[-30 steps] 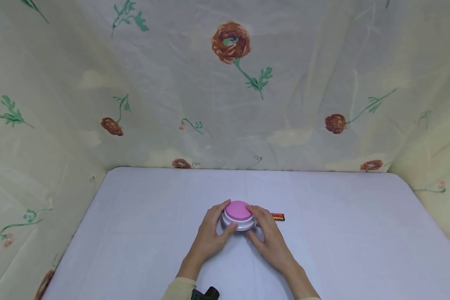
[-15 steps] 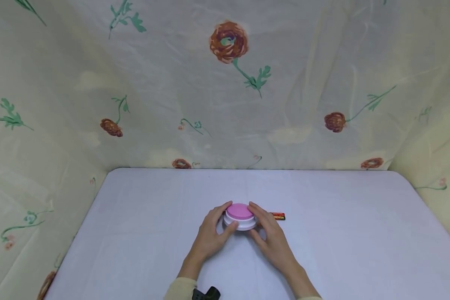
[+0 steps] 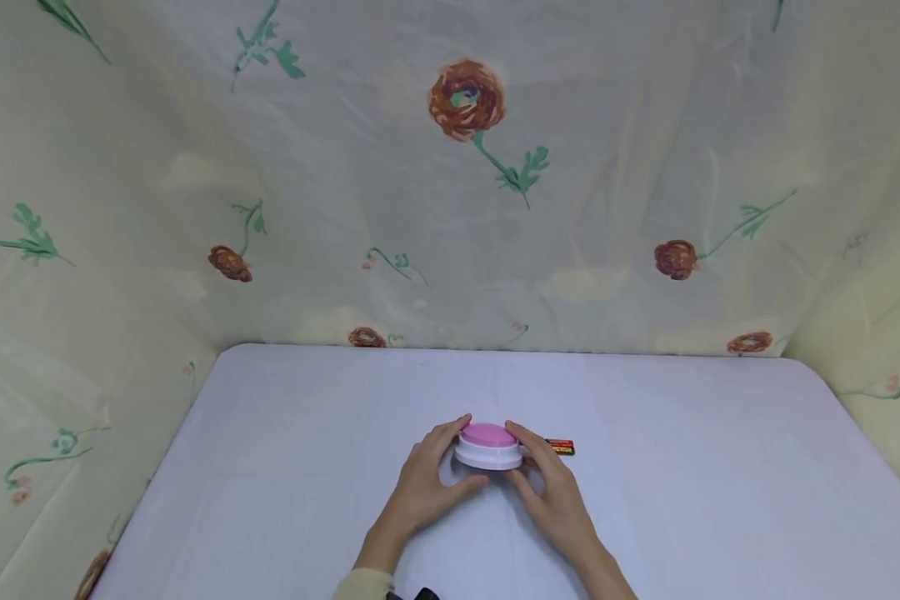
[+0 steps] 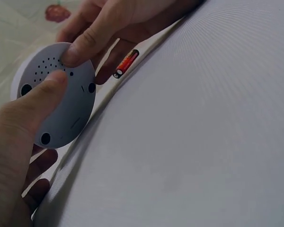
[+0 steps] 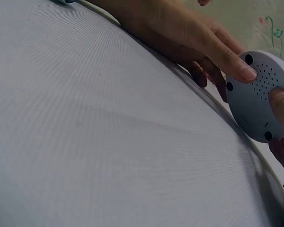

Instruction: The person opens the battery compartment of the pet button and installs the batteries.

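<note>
A round white push button [image 3: 487, 458] with a pink top is gripped between my two hands, pink side up. My left hand [image 3: 429, 482] holds its left side, fingertips at the upper rim and thumb underneath. On the opposite side my right hand [image 3: 558, 500] grips it the same way. In the left wrist view the underside [image 4: 68, 111] shows a patch of small speaker holes and dark round feet, with both thumbs pressed on it near the holes. The right wrist view also shows this underside [image 5: 251, 111], held up off the white tablecloth.
Red-and-black batteries [image 3: 561, 447] lie on the white-covered table [image 3: 682, 500] just right of my right hand. Behind and at both sides hangs a pale curtain [image 3: 585, 167] printed with brown flowers. A dark strap device [image 3: 423, 594] sits at the left wrist.
The push button has tilted, so more of its white side faces me and its pink top looks flatter. My left thumb has slid from its front side to below it.
</note>
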The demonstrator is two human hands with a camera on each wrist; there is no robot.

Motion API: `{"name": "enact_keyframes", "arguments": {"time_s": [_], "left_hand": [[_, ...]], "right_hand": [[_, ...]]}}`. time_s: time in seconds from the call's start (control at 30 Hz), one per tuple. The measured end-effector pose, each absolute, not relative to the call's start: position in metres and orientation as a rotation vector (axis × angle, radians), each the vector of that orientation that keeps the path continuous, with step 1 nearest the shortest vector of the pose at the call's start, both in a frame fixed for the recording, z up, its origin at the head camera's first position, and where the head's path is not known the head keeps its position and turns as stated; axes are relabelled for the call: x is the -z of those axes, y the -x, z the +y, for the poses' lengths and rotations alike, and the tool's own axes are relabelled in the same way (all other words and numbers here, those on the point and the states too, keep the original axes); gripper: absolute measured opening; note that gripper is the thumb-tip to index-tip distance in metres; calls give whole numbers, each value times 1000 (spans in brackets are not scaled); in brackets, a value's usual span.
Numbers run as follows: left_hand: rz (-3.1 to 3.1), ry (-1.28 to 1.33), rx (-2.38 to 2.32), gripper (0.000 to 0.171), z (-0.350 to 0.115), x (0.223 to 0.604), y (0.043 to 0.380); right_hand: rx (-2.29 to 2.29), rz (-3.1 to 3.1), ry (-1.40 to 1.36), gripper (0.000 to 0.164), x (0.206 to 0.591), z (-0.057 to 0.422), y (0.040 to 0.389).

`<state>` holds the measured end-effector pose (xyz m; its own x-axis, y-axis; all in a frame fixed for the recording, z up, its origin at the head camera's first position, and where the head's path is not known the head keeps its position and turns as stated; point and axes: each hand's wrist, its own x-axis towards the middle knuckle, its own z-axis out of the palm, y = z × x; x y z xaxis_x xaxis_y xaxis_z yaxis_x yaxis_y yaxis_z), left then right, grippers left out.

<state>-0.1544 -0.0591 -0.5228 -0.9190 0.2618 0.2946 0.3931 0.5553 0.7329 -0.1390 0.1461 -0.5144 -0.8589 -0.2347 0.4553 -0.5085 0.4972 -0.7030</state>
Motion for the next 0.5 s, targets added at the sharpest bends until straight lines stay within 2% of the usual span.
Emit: {"name": "enact_keyframes", "arguments": {"time_s": [0.23,0.5], "left_hand": [[-2480,695,1482,75,-60,524,150],[-2384,697,1475,54,-62,523,155]], "right_hand": [[-1416,-2404,-613,60,515,147,134],[-1455,-2360,-644,54,516,147,140]]}}
